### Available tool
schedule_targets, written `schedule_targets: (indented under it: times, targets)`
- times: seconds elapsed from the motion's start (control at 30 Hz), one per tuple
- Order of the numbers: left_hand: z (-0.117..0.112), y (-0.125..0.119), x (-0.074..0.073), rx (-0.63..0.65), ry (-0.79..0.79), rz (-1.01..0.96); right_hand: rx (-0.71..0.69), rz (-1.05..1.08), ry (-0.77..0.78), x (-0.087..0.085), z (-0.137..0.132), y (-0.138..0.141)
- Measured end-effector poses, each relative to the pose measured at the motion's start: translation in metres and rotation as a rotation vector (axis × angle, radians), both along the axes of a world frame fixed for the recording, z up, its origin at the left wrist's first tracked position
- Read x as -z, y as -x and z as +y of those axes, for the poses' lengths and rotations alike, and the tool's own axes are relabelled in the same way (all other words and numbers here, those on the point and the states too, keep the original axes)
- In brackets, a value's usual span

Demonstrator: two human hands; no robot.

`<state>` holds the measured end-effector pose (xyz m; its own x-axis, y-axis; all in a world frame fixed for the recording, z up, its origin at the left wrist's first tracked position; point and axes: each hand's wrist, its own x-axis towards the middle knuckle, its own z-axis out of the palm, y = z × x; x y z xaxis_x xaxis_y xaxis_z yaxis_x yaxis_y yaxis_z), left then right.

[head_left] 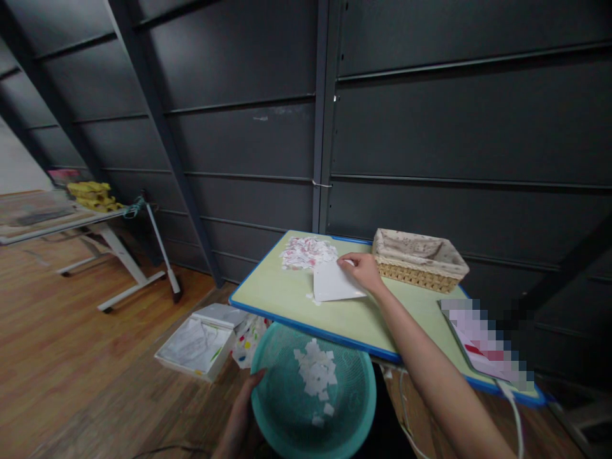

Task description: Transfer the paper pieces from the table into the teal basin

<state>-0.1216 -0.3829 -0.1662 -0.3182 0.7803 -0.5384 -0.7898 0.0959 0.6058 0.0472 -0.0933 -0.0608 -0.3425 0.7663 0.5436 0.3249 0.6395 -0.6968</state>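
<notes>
My right hand (364,270) pinches the upper right part of a white card (335,282), which is held tilted over the pale yellow-green tabletop (268,290). A few small white paper pieces (313,298) lie by the card's lower left corner. Just behind the card spreads a heap of white and pinkish paper scraps (306,252). Below the table's front edge, my left hand (252,386) grips the left rim of a teal plastic basket (272,395). Inside the basket sit many small white paper squares (316,370).
A wicker basket with cloth lining (421,271) stands at the table's back right. A tablet-like device (478,347), partly blurred, lies at the right with a white cable. On the floor to the left is an open white box (191,347). Another table (62,223) stands farther left.
</notes>
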Motion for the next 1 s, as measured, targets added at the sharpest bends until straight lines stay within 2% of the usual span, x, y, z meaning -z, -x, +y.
schedule_targets:
  times: [0.2, 0.37, 0.7, 1.0]
  targets:
    - [0.000, -0.005, -0.011, -0.078, 0.017, 0.075, -0.039, -0.007, 0.050, -0.005, 0.004, -0.006]
    - [0.000, -0.002, -0.010, -0.024, 0.036, -0.005, -0.052, -0.063, 0.067, -0.006, 0.001, -0.004]
    - [0.000, -0.003, -0.015, -0.052, -0.007, -0.069, -0.049, -0.038, 0.050, -0.002, 0.003, -0.002]
    - [0.002, 0.000, -0.001, -0.020, 0.001, -0.044, -0.001, 0.018, 0.049, 0.003, 0.003, 0.001]
